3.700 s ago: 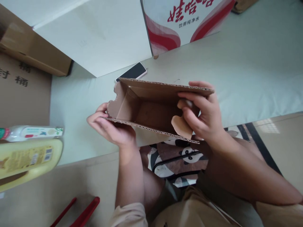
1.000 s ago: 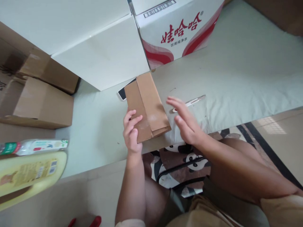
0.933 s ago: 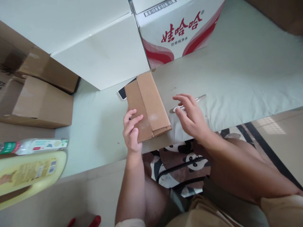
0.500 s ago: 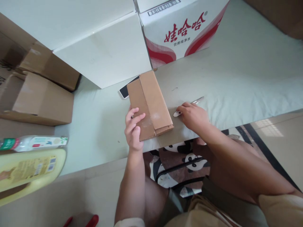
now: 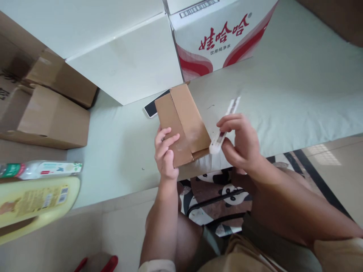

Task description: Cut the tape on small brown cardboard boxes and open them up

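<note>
Right hand (image 5: 241, 145), empty 1 second ago, is now gripping the cutter (image 5: 224, 126) at the box's (image 5: 183, 124) 3 o'clock, while left hand (image 5: 166, 153) is pressing flat on it.

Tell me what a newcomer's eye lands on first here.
The small brown cardboard box at the near edge of the pale table, pinned by the left hand. Right beside it, the right hand grips a white utility knife. Behind stands a white carton with red Chinese lettering.
</note>
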A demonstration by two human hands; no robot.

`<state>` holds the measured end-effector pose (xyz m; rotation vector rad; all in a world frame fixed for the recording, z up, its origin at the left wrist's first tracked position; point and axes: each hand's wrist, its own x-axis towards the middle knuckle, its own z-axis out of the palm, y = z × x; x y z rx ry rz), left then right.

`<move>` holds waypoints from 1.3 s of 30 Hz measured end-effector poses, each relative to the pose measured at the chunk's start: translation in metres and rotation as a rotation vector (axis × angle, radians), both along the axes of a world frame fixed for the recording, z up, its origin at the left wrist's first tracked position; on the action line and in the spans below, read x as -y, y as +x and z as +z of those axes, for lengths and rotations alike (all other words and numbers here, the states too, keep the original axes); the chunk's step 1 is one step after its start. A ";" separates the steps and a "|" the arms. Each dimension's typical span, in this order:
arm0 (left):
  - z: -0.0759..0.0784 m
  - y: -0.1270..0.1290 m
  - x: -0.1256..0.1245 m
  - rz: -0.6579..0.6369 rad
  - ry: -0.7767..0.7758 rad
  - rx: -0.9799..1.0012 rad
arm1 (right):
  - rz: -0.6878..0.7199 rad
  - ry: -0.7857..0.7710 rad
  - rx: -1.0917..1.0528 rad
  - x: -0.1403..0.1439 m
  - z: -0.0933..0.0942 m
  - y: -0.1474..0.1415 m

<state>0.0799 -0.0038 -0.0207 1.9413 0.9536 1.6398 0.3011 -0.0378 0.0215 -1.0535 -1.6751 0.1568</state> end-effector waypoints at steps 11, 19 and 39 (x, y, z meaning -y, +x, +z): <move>-0.001 0.009 0.004 0.065 -0.019 -0.026 | 0.005 0.033 -0.001 0.003 0.001 0.000; 0.001 0.010 0.006 0.056 -0.026 -0.025 | -0.032 0.061 -0.086 -0.001 -0.002 -0.001; 0.008 0.015 0.014 0.085 -0.138 -0.030 | 0.379 0.157 0.003 0.034 0.016 -0.043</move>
